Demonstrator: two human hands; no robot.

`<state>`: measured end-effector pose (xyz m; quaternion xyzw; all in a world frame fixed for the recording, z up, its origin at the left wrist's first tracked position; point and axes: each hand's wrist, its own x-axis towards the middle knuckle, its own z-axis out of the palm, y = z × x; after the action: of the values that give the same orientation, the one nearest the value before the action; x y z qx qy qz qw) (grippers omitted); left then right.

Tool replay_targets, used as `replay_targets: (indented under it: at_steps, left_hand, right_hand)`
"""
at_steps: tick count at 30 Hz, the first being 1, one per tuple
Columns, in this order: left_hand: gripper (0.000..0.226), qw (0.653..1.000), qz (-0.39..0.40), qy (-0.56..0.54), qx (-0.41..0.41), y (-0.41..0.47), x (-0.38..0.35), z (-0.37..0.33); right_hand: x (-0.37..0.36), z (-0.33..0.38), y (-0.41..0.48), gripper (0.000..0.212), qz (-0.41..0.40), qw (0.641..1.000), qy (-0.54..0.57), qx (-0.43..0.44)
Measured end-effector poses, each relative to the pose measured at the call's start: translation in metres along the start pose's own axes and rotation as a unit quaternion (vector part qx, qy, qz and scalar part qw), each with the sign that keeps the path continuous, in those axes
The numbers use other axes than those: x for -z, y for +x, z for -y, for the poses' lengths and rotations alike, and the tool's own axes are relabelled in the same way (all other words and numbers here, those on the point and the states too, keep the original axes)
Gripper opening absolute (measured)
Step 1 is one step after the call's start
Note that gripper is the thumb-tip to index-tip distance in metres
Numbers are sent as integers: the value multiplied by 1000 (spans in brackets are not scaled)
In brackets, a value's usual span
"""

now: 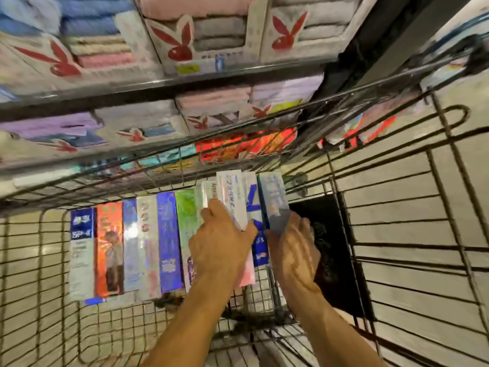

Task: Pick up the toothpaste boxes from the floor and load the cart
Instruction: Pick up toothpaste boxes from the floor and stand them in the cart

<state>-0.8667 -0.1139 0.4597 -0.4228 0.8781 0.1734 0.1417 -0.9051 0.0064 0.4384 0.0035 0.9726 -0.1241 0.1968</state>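
Note:
Both my hands are down inside a wire shopping cart [397, 234]. A row of toothpaste boxes [132, 245] lies side by side on the cart's floor, in blue, orange, white and green. My left hand [219, 242] grips a white box [230, 197] at the right end of the row. My right hand [293, 250] holds a light blue box [274, 200] beside it, thumb on its near side. A dark blue box [255, 234] shows between the two hands. The frame is blurred.
Store shelves [158, 83] with folded towels in white display cartons stand just beyond the cart's far wall. A black panel [333, 250] lies on the cart floor at the right. Pale floor tiles show through the wire mesh.

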Motion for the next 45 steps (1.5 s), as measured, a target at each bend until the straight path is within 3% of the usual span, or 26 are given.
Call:
replay_targets:
  at_steps: [13, 19, 23, 32, 38, 45]
  left_hand:
    - [79, 999, 6, -5, 39, 1, -2, 6]
    - [99, 999, 37, 2, 31, -7, 25, 6]
    - [77, 999, 1, 42, -4, -33, 92, 3]
    - [57, 986, -81, 134, -62, -114, 294, -15]
    - [42, 979, -133, 155, 1, -168, 401, 30]
    - [28, 958, -232, 107, 129, -238, 473, 150]
  right_hand:
    - [20, -19, -5, 44, 50, 994, -26, 93]
    - [57, -11, -18, 40, 72, 991, -12, 111]
    - [122, 8, -29, 37, 55, 981, -54, 178]
    - [295, 97, -85, 35, -7, 946, -90, 311]
    - [367, 181, -145, 35, -26, 887, -127, 444]
    - [381, 278, -253, 40, -52, 814, -139, 562]
